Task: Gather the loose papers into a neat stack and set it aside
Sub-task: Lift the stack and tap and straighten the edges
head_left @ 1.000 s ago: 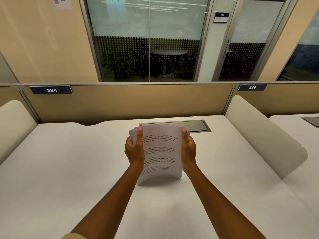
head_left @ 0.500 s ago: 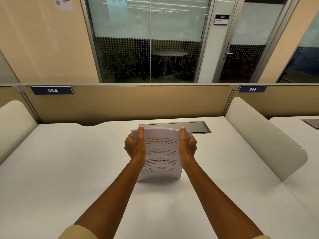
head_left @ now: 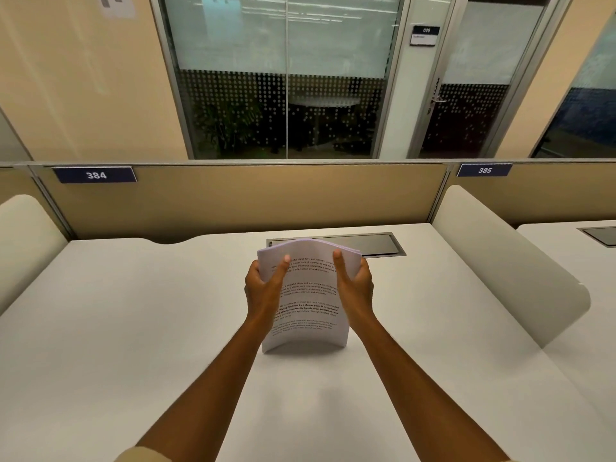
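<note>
Stack [head_left: 308, 295] upright on desk [head_left: 133, 328], now bowed, edges more even than before. Left hand [head_left: 265, 288] and right hand [head_left: 355, 285] clamp its sides, thumbs in front. Squared; ready to set aside.

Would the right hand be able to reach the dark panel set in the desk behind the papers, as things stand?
Probably yes, but not freely: the right hand is gripping the paper stack along with the left hand. The dark panel lies just beyond, with nothing between; the hand would have to let go first.
</note>
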